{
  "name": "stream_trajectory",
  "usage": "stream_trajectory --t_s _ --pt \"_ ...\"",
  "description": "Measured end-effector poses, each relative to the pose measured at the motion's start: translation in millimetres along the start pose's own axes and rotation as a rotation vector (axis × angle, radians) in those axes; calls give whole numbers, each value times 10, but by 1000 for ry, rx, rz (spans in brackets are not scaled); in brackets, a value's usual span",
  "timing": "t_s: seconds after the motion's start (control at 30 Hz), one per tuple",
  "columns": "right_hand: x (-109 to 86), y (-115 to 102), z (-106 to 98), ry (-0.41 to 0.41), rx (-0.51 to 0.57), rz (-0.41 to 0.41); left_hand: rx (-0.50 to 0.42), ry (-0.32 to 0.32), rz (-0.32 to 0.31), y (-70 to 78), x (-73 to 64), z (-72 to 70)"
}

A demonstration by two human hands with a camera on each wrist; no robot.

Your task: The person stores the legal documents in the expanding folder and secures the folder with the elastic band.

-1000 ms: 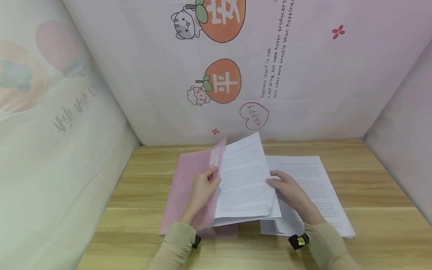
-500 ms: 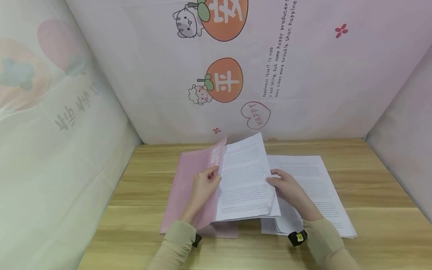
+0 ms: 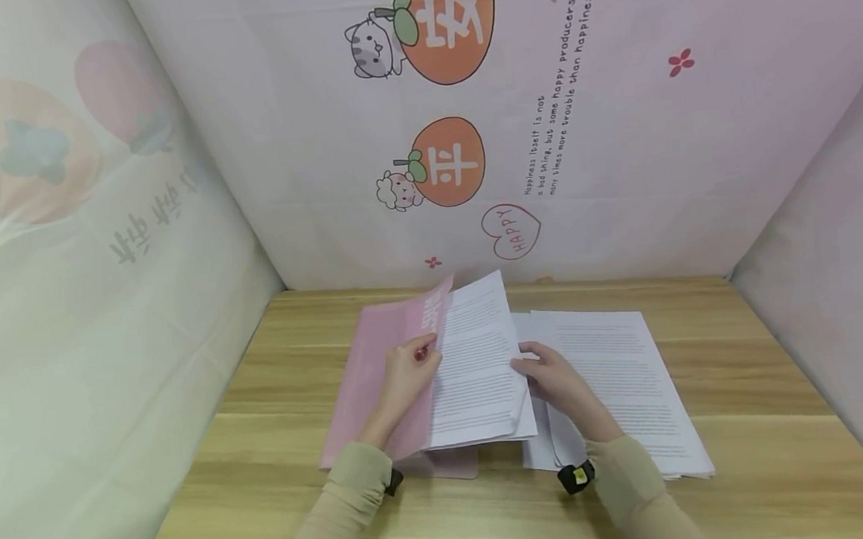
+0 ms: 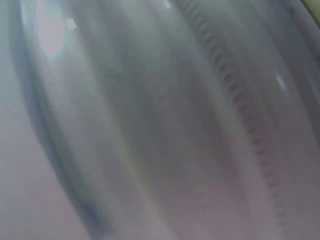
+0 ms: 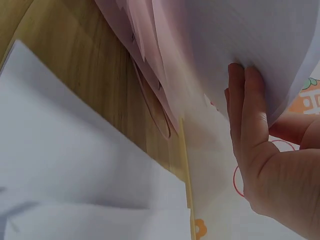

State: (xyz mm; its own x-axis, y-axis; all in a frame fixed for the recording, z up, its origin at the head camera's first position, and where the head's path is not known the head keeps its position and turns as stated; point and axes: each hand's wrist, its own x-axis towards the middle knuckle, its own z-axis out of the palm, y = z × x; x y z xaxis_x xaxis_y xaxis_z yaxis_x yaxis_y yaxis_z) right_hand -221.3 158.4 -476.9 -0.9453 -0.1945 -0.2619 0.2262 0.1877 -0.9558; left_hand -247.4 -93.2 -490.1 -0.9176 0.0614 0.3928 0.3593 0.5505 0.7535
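Observation:
A translucent pink folder (image 3: 356,375) stands partly open on the left of the table. My left hand (image 3: 405,380) has its fingers curled at the raised cover's right edge and pinches it. Printed sheets (image 3: 476,362) slope up out of the folder, their left side behind the cover. Along their right edge my right hand (image 3: 555,378) holds them between thumb and fingers. In the right wrist view the fingers (image 5: 252,107) lie flat against the underside of the raised paper (image 5: 250,30), thumb on the other side. A blurred, pale curved surface fills the left wrist view.
A second stack of printed pages (image 3: 626,364) lies on the wooden table (image 3: 757,414) to the right, partly beneath my right forearm. Printed fabric walls (image 3: 605,165) enclose the table at the back and both sides.
My right hand has moved left with the held sheets, so they sit further into the folder and more of the right-hand stack shows. The left hand and folder stay almost still.

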Motion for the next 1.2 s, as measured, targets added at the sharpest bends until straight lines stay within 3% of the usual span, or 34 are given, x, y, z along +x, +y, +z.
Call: stream_trajectory --t_s 0.27,0.5,0.87,1.2 --pt "24 15 101 -69 43 -8 -25 -13 -23 -22 -4 2" --pt "-35 23 94 -138 -35 -19 -33 -17 -28 -37 -17 3" --pt "-52 2 132 -61 -86 -23 -28 -13 -51 -12 -10 -3" --pt "-23 -32 194 -97 -38 -37 -45 -23 -50 7 3 -15"
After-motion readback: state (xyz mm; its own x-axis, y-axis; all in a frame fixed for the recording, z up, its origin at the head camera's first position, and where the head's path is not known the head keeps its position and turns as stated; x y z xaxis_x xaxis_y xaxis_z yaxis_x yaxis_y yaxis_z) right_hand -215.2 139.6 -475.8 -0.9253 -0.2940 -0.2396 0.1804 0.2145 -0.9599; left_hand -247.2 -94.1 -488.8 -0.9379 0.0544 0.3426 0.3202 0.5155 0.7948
